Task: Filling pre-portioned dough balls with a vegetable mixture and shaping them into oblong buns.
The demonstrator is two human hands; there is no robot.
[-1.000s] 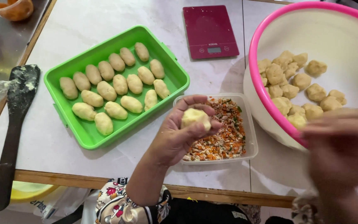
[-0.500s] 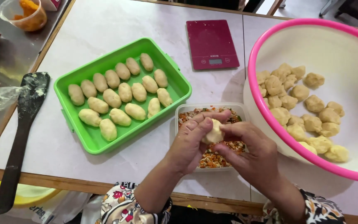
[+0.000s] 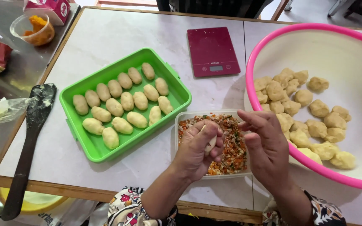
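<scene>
1. The left hand (image 3: 197, 148) is closed around a pale dough piece (image 3: 210, 144), above a clear tub (image 3: 180, 121) of chopped orange, white and green filling.
2. The right hand (image 3: 265, 144) hovers just beside it, fingers open.
3. A green tray (image 3: 89, 148) on the counter (image 3: 105, 37) holds shaped dough ovals in rows.
4. A pink-rimmed bowl (image 3: 315, 29) holds dough lumps.

- The tray (image 3: 89, 147) of rolls (image 3: 127, 101) sits left of the filling box (image 3: 177, 125).
- The big bowl (image 3: 273, 35) of dough lumps (image 3: 311, 109) sits right.
- The scale (image 3: 212, 51) lies behind the box.
- The spatula (image 3: 30, 138) lies far left.
</scene>
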